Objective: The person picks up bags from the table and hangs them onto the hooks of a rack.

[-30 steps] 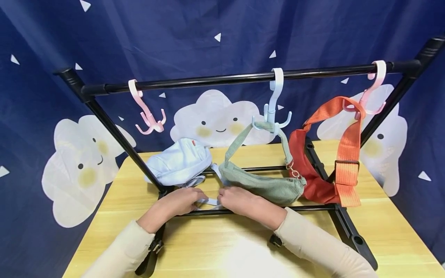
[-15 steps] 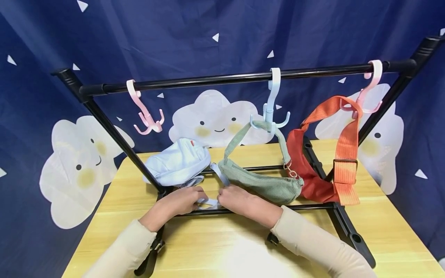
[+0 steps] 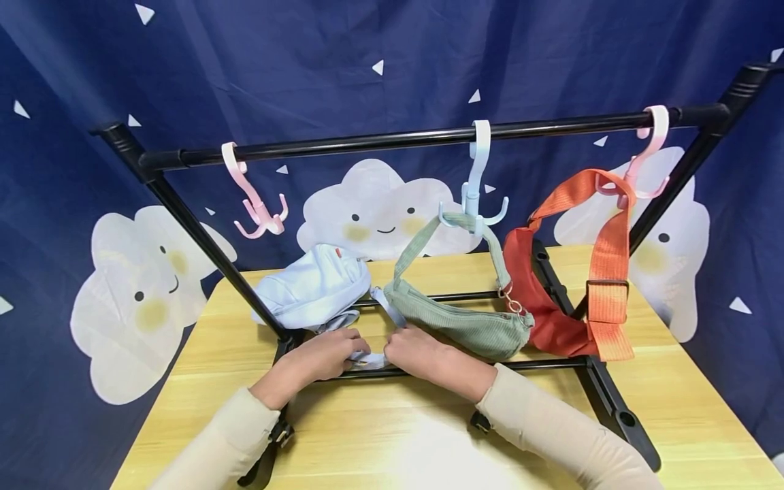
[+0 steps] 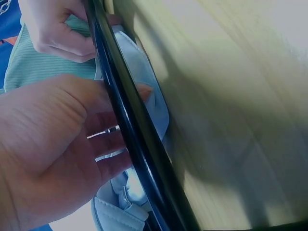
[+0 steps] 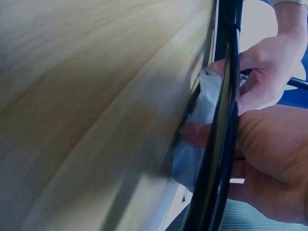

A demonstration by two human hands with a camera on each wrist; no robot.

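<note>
Just behind the rack's lower front bar, my left hand and right hand pinch a light blue strap a short way apart. It belongs with the light blue bag, which lies on the table behind my left hand. In the left wrist view the thumb presses on the strap, partly covered by the black bar. From the right wrist, my thumb shows on the strap too. A green corduroy bag is beside my right hand, its handle looped on a light blue hook.
A red bag with an orange strap hangs on a pink hook at the right. Another pink hook hangs at the left from the black top bar. Black rack feet stand on the wooden table.
The strap between my hands has turned and shows a broader face. My left hand has shifted slightly right; the right hand keeps its grip. The head view has drifted slightly.
</note>
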